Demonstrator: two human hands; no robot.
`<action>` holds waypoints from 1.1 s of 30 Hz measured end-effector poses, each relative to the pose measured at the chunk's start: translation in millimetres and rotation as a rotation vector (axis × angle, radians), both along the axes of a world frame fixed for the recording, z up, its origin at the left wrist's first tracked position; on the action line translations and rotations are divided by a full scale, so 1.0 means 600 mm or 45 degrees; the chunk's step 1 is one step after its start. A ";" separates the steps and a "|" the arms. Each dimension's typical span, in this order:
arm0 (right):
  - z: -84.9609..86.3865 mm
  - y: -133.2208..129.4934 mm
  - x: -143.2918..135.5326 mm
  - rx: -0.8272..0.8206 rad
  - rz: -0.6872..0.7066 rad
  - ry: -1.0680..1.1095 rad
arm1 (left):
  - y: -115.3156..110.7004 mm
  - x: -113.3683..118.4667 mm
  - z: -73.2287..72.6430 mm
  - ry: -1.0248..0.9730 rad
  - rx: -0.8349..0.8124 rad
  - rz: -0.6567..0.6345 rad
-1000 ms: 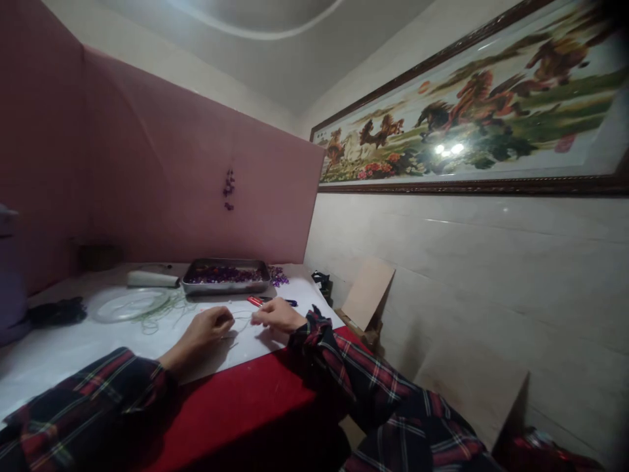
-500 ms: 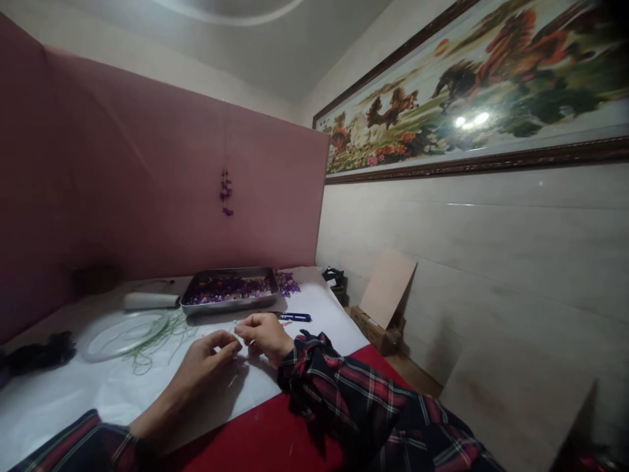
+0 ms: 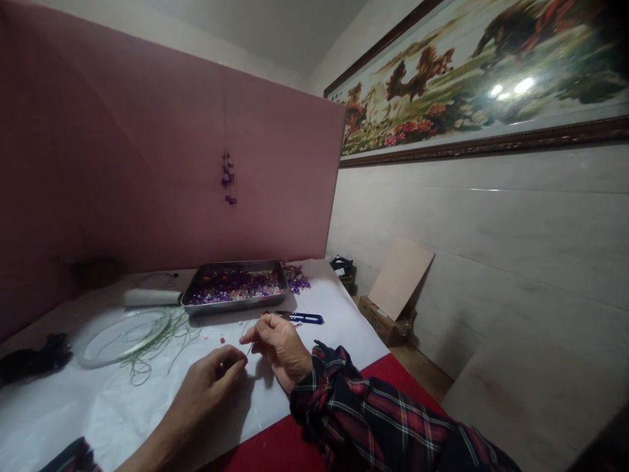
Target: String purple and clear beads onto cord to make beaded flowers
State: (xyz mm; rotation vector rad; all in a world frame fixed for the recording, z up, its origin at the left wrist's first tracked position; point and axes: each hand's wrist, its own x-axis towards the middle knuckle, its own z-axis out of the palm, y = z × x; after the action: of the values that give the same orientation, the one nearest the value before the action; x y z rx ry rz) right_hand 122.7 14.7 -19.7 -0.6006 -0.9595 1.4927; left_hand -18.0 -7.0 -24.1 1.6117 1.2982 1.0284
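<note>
Over the front part of the white table surface point(image 3: 122, 400), my left hand point(image 3: 211, 380) is closed in a pinch, thumb against fingertips. Just to its right, my right hand point(image 3: 282, 347) is also pinched, palm partly turned up. A short piece of thin greenish thread point(image 3: 249, 349) runs between the fingertips of both hands. Any bead on it is too small to make out. Behind my right hand lie thread snips point(image 3: 307, 318) with a blue handle. A small red bead point(image 3: 223, 340) rests on the table beyond my left hand.
A metal tray point(image 3: 236, 305) holds purple and clear beads, with a purple bead pile point(image 3: 297, 278) beside it. Green threads point(image 3: 147, 354) lie over a clear round lid point(image 3: 88, 357). Purple beads hang on the pink partition point(image 3: 147, 164). Black cloth point(image 3: 37, 359) sits at left.
The view has shifted and dropped slightly. My right hand has rolled palm upward and drawn a little away from the left, so the thread between them shows.
</note>
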 end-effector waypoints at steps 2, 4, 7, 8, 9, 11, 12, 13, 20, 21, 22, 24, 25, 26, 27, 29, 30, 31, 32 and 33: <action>0.005 -0.004 0.001 -0.037 0.021 0.087 | -0.006 0.003 0.004 0.088 0.079 0.061; 0.009 -0.006 0.002 -0.042 0.041 0.177 | -0.011 0.006 0.006 0.149 0.161 0.117; 0.011 -0.004 0.004 -0.017 0.004 0.232 | -0.015 0.010 0.004 0.215 0.225 0.148; 0.012 -0.003 0.005 -0.010 -0.021 0.232 | -0.014 0.011 0.002 0.230 0.231 0.152; 0.012 0.000 0.006 -0.004 -0.045 0.227 | -0.014 0.012 -0.001 0.245 0.236 0.154; 0.011 0.004 0.008 0.006 -0.084 0.210 | -0.011 0.011 -0.005 0.281 0.262 0.155; 0.011 0.006 0.009 0.009 -0.098 0.195 | -0.009 0.009 -0.006 0.307 0.284 0.157; 0.010 0.007 0.009 0.013 -0.112 0.178 | -0.007 0.007 -0.007 0.338 0.313 0.155; 0.000 0.016 0.010 0.070 -0.187 0.100 | 0.001 -0.006 -0.002 0.563 0.442 -0.017; -0.001 0.017 0.010 0.072 -0.196 0.106 | 0.002 -0.006 -0.002 0.577 0.450 -0.030; -0.001 0.019 0.011 0.074 -0.207 0.114 | 0.003 -0.007 -0.004 0.587 0.458 -0.045; -0.001 0.022 0.012 0.079 -0.235 0.125 | 0.005 -0.008 -0.008 0.607 0.470 -0.094; 0.000 0.023 0.013 0.080 -0.252 0.125 | 0.007 -0.009 -0.010 0.616 0.475 -0.110; -0.001 0.024 0.014 0.081 -0.268 0.118 | 0.008 -0.010 -0.012 0.622 0.481 -0.115; -0.001 0.026 0.014 0.082 -0.283 0.103 | 0.009 -0.011 -0.014 0.625 0.487 -0.115; -0.003 0.028 0.016 0.085 -0.314 0.057 | 0.011 -0.013 -0.017 0.628 0.496 -0.118; -0.004 0.029 0.017 0.088 -0.327 0.030 | 0.011 -0.013 -0.018 0.625 0.503 -0.120; -0.005 0.030 0.017 0.091 -0.338 0.007 | 0.012 -0.014 -0.018 0.621 0.510 -0.123; -0.006 0.031 0.018 0.092 -0.343 -0.014 | 0.012 -0.014 -0.018 0.615 0.518 -0.124; -0.007 0.031 0.019 0.092 -0.347 -0.029 | 0.011 -0.014 -0.018 0.606 0.525 -0.124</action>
State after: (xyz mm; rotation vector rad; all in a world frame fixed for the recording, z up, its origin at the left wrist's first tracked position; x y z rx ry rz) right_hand 133.9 33.2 -24.0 -0.6682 -0.9060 1.2070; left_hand -26.2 -0.2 -34.8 2.3164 1.3464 0.9241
